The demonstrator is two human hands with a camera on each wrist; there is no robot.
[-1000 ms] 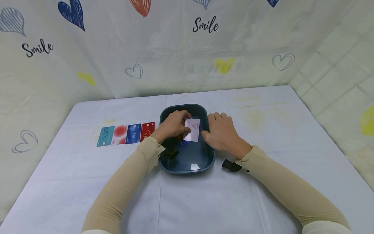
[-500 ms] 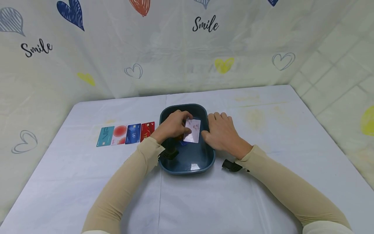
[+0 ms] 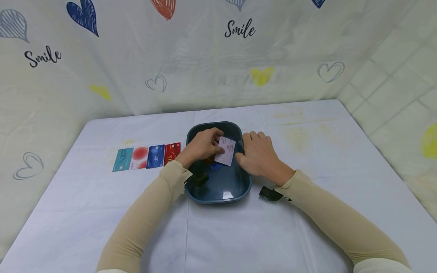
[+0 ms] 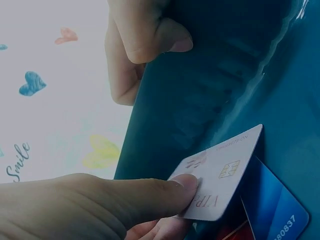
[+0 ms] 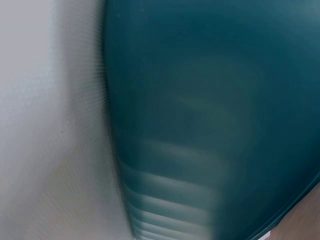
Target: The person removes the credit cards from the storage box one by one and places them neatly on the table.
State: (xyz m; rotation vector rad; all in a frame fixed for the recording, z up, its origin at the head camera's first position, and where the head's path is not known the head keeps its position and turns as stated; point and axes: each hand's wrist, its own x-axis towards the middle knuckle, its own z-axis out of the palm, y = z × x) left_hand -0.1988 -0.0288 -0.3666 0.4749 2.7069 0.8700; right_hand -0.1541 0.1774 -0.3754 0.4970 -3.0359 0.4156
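My left hand [image 3: 203, 145] reaches into a dark blue-green plastic basin [image 3: 218, 189]. Between its thumb and fingers it pinches a pale pink VIP card [image 3: 226, 151]. A gold chip and reddish print show on the card [image 4: 220, 175] in the left wrist view, where it is held tilted. Beneath it a blue card [image 4: 275, 205] lies in the basin, beside a red one [image 4: 237, 232] that is mostly hidden. My right hand [image 3: 261, 155] grips the basin's right rim, thumb on the inner side and fingers outside. The right wrist view is mostly the basin's outer wall [image 5: 200, 100].
Left of the basin, a row of cards lies on the white-covered table [image 3: 273, 235]: a teal card [image 3: 123, 159], a white card with red circles [image 3: 139, 153], a blue VIP card [image 3: 156, 156] and a red card [image 3: 172, 151]. A printed cloth [image 3: 205, 57] hangs behind.
The pink card has turned a little clockwise in my left fingers, its top leaning right, and more of the blue card shows below it. My right hand stays on the rim.
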